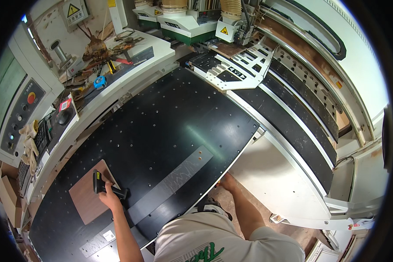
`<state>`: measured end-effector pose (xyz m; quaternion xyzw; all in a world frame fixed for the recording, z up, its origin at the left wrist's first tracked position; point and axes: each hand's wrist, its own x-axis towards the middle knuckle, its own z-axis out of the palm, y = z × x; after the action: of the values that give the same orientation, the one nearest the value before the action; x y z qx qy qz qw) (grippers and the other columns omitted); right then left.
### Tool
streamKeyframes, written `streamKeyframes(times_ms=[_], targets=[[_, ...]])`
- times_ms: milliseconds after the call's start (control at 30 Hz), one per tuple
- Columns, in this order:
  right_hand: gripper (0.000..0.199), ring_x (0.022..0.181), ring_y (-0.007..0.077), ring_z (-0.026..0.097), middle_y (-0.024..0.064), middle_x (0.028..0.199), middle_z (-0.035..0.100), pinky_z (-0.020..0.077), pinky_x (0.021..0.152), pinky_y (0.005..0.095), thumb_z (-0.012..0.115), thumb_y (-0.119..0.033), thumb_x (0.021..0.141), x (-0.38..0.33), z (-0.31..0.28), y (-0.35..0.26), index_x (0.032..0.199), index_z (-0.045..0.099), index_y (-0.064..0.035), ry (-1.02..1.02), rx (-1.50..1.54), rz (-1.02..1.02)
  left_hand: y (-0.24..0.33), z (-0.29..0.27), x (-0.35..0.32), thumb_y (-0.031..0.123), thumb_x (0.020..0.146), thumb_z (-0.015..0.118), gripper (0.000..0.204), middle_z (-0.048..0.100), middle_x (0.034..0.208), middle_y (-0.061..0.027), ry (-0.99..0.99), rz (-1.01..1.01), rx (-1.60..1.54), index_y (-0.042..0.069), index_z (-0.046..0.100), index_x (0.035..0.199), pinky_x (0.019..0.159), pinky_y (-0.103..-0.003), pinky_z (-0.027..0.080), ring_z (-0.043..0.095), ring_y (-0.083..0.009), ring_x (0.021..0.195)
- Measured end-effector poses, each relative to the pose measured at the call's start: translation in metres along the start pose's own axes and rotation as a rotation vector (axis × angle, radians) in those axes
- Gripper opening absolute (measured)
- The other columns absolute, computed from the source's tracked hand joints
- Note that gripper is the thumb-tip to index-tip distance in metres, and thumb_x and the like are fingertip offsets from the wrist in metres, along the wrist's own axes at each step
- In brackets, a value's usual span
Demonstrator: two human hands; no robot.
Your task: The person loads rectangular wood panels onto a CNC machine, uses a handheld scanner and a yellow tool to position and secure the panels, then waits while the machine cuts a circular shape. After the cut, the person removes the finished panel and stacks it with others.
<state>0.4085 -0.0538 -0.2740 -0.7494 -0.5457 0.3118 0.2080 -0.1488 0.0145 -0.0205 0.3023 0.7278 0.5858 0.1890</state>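
Note:
My left hand is closed around a black handheld barcode scanner with a yellow sticker on it. The scanner is over a brown wood-grain panel, which lies flat on the near left part of the black table. Beside the panel, a long grey strip crosses the tabletop, and a white label is stuck near its lower end. My right hand hangs low by the table's near edge, to the right of my body. Its fingers are too small and partly hidden to make out.
At left stands a control panel with a red button, near a keyboard, cloth gloves and a mouse. A blue tape measure lies on the cluttered side bench. White-framed machinery stands beyond the table, with black slats at right.

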Motion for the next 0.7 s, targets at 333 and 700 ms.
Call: streamKeyframes(times_ms=[333, 700], targets=[[0.028, 0.073, 0.0193, 0.072, 0.0060, 0.085, 0.071, 0.0584, 0.061, 0.0330, 0.061, -0.030, 0.100, -0.010, -0.033, -0.054, 0.115, 0.067, -0.0062, 0.042, 0.810, 0.478, 0.000, 0.001, -0.007, 0.028, 0.096, 0.072, 0.037, 0.072, 0.087, -0.0082, 0.070, 0.021, -0.019, -0.008, 0.071, 0.096, 0.078, -0.033, 0.051, 0.065, -0.0162, 0.081], [0.041, 0.049, 0.0101, 0.046, 0.0141, 0.116, 0.075, 0.0404, 0.046, 0.0257, 0.063, -0.020, 0.099, -0.056, -0.206, -0.177, 0.137, 0.052, -0.0101, 0.210, 1.472, 0.031, 0.010, 0.001, -0.013, 0.031, 0.094, 0.073, 0.042, 0.072, 0.089, -0.0101, 0.116, 0.035, 0.070, -0.011, 0.071, 0.097, 0.081, -0.036, 0.051, 0.064, -0.0196, 0.082]])
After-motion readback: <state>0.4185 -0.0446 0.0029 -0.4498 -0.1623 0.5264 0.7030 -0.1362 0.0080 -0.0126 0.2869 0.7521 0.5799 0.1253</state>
